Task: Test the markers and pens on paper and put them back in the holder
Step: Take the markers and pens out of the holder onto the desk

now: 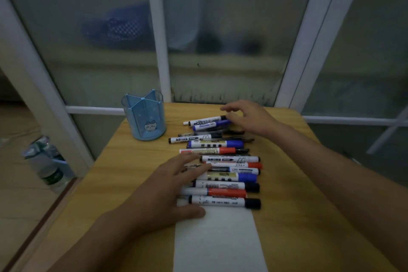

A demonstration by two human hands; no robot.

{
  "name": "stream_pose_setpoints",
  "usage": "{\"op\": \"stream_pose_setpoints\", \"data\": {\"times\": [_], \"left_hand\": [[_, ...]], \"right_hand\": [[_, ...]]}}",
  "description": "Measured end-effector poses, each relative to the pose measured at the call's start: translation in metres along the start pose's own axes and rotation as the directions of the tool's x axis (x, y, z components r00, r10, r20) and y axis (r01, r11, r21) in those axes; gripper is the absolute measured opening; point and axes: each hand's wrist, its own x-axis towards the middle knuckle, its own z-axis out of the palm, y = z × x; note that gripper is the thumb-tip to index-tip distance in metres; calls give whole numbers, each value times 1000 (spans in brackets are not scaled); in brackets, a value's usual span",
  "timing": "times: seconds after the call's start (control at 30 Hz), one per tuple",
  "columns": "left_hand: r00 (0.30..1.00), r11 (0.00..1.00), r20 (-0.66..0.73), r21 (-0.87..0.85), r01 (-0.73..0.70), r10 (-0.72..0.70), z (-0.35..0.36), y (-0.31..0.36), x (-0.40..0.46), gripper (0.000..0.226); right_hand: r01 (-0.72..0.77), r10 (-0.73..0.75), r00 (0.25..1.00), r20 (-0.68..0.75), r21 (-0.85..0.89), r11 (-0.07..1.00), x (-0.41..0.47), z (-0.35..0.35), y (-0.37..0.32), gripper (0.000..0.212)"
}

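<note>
Markers (pixel 220 161) lie in a row, both hands touching them.

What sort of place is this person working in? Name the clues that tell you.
Probably a room at home, at a small wooden table pushed against frosted glass doors. Water bottles stand on the floor beside it, and a blue cartoon pen holder sits on top.
</note>
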Motion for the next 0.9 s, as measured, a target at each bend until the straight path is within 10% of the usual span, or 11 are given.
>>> {"op": "stream_pose_setpoints", "data": {"times": [0.4,0.9], "left_hand": [[934,957,-213,-98,273,-288,6,43,-51,39],[952,960,-151,53,275,-264,29,54,-66,52]], "right_hand": [[-135,133,991,33,45,990,-239,-25,-28,41],[103,-126,985,-120,-181,978,-191,56,-74,29]]}}
